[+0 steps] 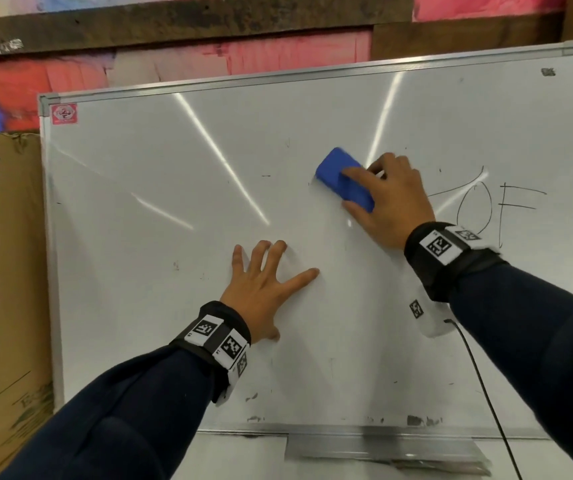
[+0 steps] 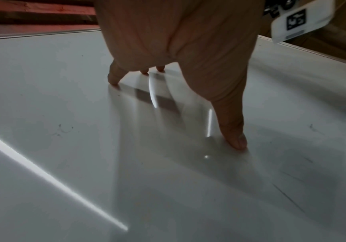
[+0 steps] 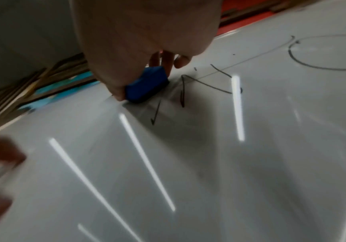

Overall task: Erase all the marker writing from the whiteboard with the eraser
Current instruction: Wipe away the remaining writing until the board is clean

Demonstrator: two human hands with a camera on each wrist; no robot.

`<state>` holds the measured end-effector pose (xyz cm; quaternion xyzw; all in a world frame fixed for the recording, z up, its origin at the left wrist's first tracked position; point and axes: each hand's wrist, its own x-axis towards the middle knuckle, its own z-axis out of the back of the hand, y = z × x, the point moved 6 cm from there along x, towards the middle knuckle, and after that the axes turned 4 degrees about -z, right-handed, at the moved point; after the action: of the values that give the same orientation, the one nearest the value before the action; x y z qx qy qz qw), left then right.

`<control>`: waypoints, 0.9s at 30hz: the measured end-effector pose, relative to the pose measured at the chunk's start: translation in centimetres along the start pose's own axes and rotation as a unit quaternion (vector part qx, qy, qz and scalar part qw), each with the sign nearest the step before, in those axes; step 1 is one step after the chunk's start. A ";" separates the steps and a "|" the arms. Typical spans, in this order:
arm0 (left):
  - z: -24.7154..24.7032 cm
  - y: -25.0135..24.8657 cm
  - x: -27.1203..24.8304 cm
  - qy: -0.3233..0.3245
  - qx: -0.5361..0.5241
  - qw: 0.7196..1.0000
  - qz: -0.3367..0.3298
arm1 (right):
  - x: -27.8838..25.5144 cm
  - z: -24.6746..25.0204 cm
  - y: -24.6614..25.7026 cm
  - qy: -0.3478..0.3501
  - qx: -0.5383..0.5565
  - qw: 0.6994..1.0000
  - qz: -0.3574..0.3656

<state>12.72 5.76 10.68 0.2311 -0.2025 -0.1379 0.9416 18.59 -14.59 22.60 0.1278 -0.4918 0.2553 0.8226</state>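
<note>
A whiteboard (image 1: 174, 168) in a metal frame leans against the wall. My right hand (image 1: 387, 199) grips a blue eraser (image 1: 342, 178) and holds it flat against the board's upper middle. Black marker writing (image 1: 507, 209), an "O" and an "F" with a long stroke, lies to the right of that hand. In the right wrist view the eraser (image 3: 147, 84) sits just left of angular marker strokes (image 3: 188, 88). My left hand (image 1: 267, 289) lies flat on the board's centre with fingers spread, and its fingertips (image 2: 238, 142) press the whiteboard (image 2: 64, 163).
A cardboard box (image 1: 1, 271) stands left of the board. A metal tray (image 1: 382, 448) runs along the board's bottom edge. A black cable (image 1: 486, 393) hangs from my right wrist. Small dark smudges (image 1: 416, 420) dot the lower board. A painted wood wall (image 1: 209, 46) rises behind.
</note>
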 end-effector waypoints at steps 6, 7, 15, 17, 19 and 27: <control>-0.1 0.0 0.1 -0.002 0.000 1.000 0.005 | -0.8 -1.9 3.4 0.021 -0.014 0.999 0.046; -0.2 0.0 0.1 0.001 0.002 1.000 0.005 | -1.4 -2.9 4.6 0.054 -0.027 0.993 0.106; -0.1 0.0 -0.2 0.007 -0.010 1.000 0.011 | 1.9 -2.0 4.0 -0.008 0.004 1.000 -0.020; -0.2 0.1 -0.1 0.007 -0.013 1.000 0.015 | 1.4 -3.0 6.4 0.029 -0.016 0.996 0.081; -0.4 0.0 -0.1 0.007 -0.018 1.000 0.012 | 0.2 -4.5 8.7 0.094 -0.050 0.971 0.214; -0.4 0.3 -0.2 0.000 -0.013 1.000 0.005 | 2.7 -3.8 7.7 0.035 -0.014 0.996 0.081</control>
<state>12.76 6.21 10.48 0.2182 -0.2017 -0.1361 0.9451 18.23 -5.65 22.80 0.0673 -0.4754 0.3180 0.8175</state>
